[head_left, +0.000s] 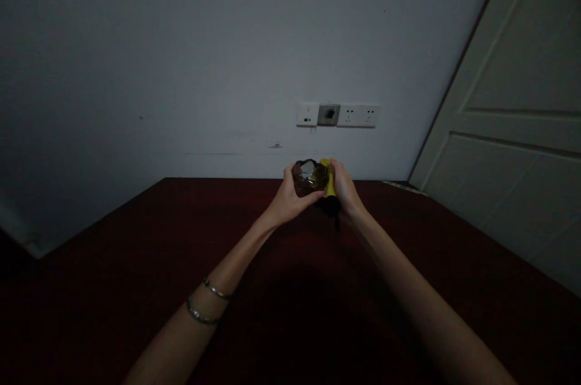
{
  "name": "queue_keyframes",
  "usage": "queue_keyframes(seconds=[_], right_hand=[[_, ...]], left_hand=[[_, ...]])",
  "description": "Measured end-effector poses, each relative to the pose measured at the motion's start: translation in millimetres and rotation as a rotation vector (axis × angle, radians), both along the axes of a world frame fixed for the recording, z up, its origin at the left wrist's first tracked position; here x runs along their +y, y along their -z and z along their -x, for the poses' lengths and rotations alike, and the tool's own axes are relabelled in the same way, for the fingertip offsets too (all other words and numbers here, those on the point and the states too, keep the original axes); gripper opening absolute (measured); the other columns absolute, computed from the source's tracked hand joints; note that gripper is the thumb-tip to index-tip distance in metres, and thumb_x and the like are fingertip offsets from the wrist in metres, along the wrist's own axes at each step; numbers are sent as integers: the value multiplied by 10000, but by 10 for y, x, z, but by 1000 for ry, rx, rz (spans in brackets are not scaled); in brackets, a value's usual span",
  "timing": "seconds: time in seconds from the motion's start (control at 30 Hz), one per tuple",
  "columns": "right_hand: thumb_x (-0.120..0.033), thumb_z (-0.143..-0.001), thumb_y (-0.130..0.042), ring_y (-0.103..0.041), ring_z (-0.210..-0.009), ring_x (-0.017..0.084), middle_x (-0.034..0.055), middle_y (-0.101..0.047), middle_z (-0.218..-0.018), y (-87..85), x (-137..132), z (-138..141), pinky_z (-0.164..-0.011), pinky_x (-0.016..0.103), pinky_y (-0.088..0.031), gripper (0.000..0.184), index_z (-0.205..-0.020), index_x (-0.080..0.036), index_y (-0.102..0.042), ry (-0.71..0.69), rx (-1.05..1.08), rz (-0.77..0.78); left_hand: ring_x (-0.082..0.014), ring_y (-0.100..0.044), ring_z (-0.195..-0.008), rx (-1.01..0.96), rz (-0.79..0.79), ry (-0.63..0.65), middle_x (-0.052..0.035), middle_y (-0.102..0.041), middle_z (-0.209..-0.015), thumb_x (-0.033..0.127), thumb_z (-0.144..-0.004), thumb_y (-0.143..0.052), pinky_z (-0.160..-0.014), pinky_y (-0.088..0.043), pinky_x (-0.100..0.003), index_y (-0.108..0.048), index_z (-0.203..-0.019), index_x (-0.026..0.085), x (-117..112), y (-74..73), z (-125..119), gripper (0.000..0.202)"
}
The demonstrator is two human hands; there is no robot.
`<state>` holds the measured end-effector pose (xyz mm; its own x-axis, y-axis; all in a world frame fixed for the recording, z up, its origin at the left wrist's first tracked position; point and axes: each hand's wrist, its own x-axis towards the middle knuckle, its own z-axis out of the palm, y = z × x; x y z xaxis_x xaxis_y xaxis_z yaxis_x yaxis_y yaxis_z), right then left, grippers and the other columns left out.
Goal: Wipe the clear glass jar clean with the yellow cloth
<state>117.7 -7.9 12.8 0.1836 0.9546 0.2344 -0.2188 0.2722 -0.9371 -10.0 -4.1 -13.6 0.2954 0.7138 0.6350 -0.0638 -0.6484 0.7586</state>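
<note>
My left hand (291,196) is closed around a see-through, dark-tinted glass vessel (310,174) with an angular rim, its opening turned toward me. The left thumb lies along the near side of the vessel. My right hand (345,188) grips a yellow cloth (330,180) at the vessel's right side; its fingers are mostly hidden behind the cloth. A dark part hangs below the yellow, and I cannot make out whether it belongs to the cloth. Both hands are held close together above the dark red table (227,221), near its far edge.
A pale wall (204,58) rises behind the table, with a row of sockets and a switch (338,115) just above the hands. To the right stands a white panelled door (508,131). A thin light strip (403,187) lies at the table's far right edge. The room is dim.
</note>
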Motion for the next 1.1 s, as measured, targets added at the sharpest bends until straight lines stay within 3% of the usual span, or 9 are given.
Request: queue_keyframes(seconds=[0.1,0.2,0.37,0.57,0.67,0.87,1.1], right_hand=[[-522,-785,-448,-591,-639,181,9,-610,-640,-28,17,-102,-615,304,-473,328,-726,-216,-549,-20,83,89],[-481,-820,-414,-625,-697,209,40,-629,-616,-80,9,-177,-627,324,-498,333,-714,-213,-580,-25,112,140],[-458,-839,-403,-650,-751,228,63,-662,-633,-117,-36,-167,-647,345,-520,352,-746,-202,-627,-93,125,172],[-522,-797,-481,-647,-782,249,61,-676,-690,-65,-80,-106,-650,363,-513,342,-774,-210,-619,-111,77,85],[-517,-809,-450,-643,-786,239,53,-665,-698,-85,-120,-49,-643,342,-508,342,-749,-212,-592,-103,102,73],[-436,-792,-451,-612,-791,186,4,-633,-742,-149,-231,152,-673,284,-496,235,-785,-222,-547,8,155,-34],[-437,-820,-397,-618,-727,194,22,-622,-670,-131,-99,-53,-657,306,-496,292,-751,-209,-565,10,158,29]], left_hand=[[-274,-470,-1229,51,-60,27,-179,-469,-1296,307,-742,-683,-1067,-343,-482,-327,-1226,163,-60,-47,13,618],[-262,-519,-1185,-26,26,115,-177,-526,-1240,302,-750,-671,-1048,-364,-490,-388,-1143,158,-38,-45,5,505],[-284,-554,-1140,-130,247,116,-184,-540,-1218,234,-545,-815,-1027,-379,-506,-414,-1142,143,57,-9,4,725],[-283,-565,-1114,48,167,320,-140,-596,-1172,245,-565,-817,-1007,-392,-507,-527,-1106,153,-16,-91,62,620],[-282,-563,-1113,31,139,271,-142,-586,-1186,263,-567,-818,-996,-405,-493,-504,-1131,155,-26,-125,61,655],[-274,-526,-1151,-53,22,-111,-168,-536,-1226,302,-593,-796,-1033,-368,-474,-392,-1174,146,-14,-139,-5,725],[-261,-499,-1197,40,-61,35,-190,-492,-1298,345,-757,-669,-1047,-355,-469,-341,-1233,151,-105,-119,15,610]])
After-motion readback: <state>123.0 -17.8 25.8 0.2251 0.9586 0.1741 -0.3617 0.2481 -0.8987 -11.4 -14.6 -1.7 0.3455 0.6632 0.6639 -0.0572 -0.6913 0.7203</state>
